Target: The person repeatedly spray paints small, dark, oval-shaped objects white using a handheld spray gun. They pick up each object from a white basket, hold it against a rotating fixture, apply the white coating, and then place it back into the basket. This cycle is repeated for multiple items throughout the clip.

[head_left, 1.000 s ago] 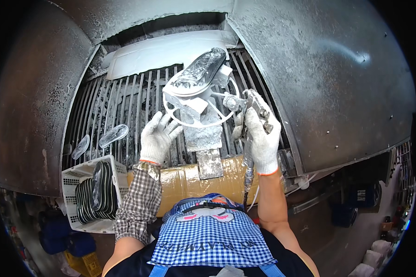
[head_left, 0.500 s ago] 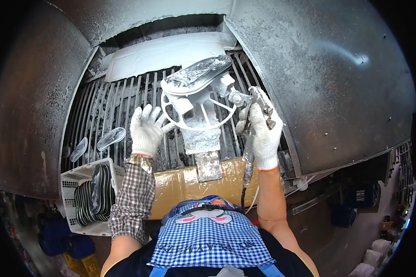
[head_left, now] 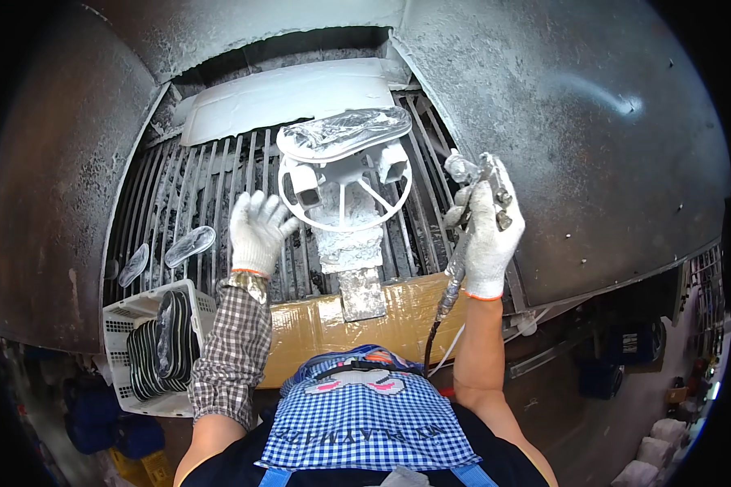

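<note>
My left hand (head_left: pixel 256 237), in a white knit glove, is open with fingers spread, just left of a white wheel-shaped stand (head_left: pixel 342 204) and apart from it. On top of the stand lies a shoe sole (head_left: pixel 345 135) with a white edge and what looks like shiny clear film over it. My right hand (head_left: pixel 487 253), gloved too, is closed round a metal spray gun (head_left: pixel 502 197) to the right of the stand. The gun's whitened nozzle end points toward the sole, and a dark hose runs down from its handle.
Two oblong pieces (head_left: pixel 190 247) lie on the slatted metal grate (head_left: pixel 219 191) at left. Beside my left forearm stands a white plastic basket (head_left: pixel 122 341) holding striped soles. Cardboard (head_left: pixel 309 329) covers the near edge; dusty metal panels (head_left: pixel 609 162) rise at both sides.
The stand has turned, and the sole on it now lies more nearly crosswise. My right hand has moved right with the spray gun, away from the stand. My left hand has hardly moved.
</note>
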{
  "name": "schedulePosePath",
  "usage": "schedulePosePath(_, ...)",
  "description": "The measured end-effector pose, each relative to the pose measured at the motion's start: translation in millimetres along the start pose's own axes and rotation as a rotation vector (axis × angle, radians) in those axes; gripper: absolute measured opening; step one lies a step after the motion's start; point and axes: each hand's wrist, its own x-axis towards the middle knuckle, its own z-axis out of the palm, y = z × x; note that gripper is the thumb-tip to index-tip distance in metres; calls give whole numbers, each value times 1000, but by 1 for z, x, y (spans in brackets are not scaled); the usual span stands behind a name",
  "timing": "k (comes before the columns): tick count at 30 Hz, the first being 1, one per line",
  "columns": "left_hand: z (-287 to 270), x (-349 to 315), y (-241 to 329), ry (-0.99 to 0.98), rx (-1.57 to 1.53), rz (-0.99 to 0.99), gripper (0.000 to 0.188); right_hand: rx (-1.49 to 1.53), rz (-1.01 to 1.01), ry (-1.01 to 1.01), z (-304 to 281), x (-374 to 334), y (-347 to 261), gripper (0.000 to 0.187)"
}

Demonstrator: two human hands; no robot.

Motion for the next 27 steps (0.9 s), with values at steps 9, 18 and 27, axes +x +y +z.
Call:
schedulePosePath(9, 7, -38, -92, -58, -34, -238, 60, 58, 97, -127, 25, -15, 7, 52)
schedulePosePath(18, 28, -54, -97, -188, -176, -259, 61, -34, 106, -210, 30, -24, 14, 48)
schedulePosePath(27, 18, -50, -83, -210, -193, -242, 63, 34, 107, -110, 14, -20, 2, 48)
